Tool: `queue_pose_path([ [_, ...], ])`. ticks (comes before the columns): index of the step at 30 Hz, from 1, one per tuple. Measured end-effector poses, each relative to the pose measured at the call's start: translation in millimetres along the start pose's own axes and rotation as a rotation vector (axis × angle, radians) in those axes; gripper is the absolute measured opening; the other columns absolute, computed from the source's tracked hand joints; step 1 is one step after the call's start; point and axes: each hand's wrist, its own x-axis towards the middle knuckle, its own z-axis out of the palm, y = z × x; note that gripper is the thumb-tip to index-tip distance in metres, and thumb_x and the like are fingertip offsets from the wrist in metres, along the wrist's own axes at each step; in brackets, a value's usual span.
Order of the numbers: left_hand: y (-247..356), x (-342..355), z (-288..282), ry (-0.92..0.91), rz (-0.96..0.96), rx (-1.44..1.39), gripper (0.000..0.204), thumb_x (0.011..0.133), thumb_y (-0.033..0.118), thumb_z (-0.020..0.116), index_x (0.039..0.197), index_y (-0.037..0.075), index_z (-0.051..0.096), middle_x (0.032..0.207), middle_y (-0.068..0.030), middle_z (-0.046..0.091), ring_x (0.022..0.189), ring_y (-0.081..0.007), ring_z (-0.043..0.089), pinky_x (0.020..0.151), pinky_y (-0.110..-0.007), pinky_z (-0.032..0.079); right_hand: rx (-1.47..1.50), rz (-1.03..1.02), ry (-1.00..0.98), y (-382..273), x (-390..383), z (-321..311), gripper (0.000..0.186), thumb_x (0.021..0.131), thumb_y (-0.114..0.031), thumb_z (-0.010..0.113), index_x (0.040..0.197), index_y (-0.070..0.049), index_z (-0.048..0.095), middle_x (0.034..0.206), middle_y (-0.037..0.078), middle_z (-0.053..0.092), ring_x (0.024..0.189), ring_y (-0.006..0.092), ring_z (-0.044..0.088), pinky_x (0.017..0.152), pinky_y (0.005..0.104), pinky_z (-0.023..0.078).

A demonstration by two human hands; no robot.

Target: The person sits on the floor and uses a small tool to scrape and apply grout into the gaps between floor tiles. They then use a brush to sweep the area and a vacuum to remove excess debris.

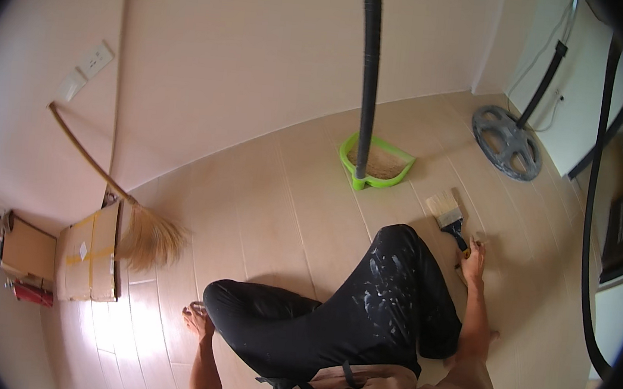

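My right hand (pixel 474 263) is closed round the dark handle of a wide paintbrush (pixel 456 227), low over the tiled floor beside my right knee. The brush has pale bristles that point away from me toward the dustpan. Beside my left knee, my left hand (pixel 199 320) is low near the floor with its fingers bent together. What is between those fingers, if anything, is too small to make out. Ahead of my knees stands a green dustpan (pixel 409 168) with a long black upright handle and brownish dust inside.
A straw broom (pixel 153 238) leans on the wall at left, beside a taped cardboard box (pixel 88 255). Another box (pixel 29 248) stands behind it. A round grey stand base (pixel 506 142) is at the far right. A black strap or cable (pixel 590 221) hangs along the right side.
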Motion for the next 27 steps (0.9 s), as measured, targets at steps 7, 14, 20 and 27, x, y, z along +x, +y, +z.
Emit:
queue_pose_path([
  [7,-16,22,16,0.145,0.011,0.046,0.039,0.091,0.036,0.065,0.126,0.021,0.062,0.143,-0.021,0.045,0.13,-0.0406,0.049,0.103,-0.058,0.041,0.166,0.015,-0.069,-48,60,-10,0.053,0.086,-0.008,0.077,0.136,-0.001,0.062,0.117,0.025,0.064,0.111,0.0417,0.064,0.096,0.0463,0.051],
  [14,8,25,41,0.141,-0.206,0.19,0.052,0.089,0.028,0.066,0.139,0.016,0.054,0.151,-0.0152,0.043,0.141,-0.0356,0.042,0.105,-0.054,0.041,0.248,-0.215,0.035,-155,76,-127,0.034,0.08,-0.005,0.083,0.11,0.005,0.072,0.101,0.024,0.074,0.093,0.0392,0.073,0.085,0.0402,0.057],
  [20,16,18,62,0.298,-0.219,0.197,0.055,0.088,0.027,0.064,0.141,0.017,0.054,0.154,-0.0151,0.045,0.148,-0.0314,0.037,0.109,-0.051,0.037,0.697,-0.028,-0.228,-196,91,-90,0.035,0.081,-0.007,0.083,0.112,0.003,0.072,0.091,0.016,0.074,0.074,0.02,0.071,0.066,0.0338,0.057],
  [27,28,18,48,0.309,-0.224,0.158,0.054,0.088,0.022,0.063,0.141,0.016,0.054,0.155,-0.015,0.045,0.148,-0.0319,0.036,0.111,-0.051,0.035,0.19,-0.44,-0.488,-266,104,-60,0.026,0.088,-0.019,0.081,0.105,0.0,0.074,0.081,0.006,0.073,0.068,0.0133,0.069,0.062,0.0276,0.055],
])
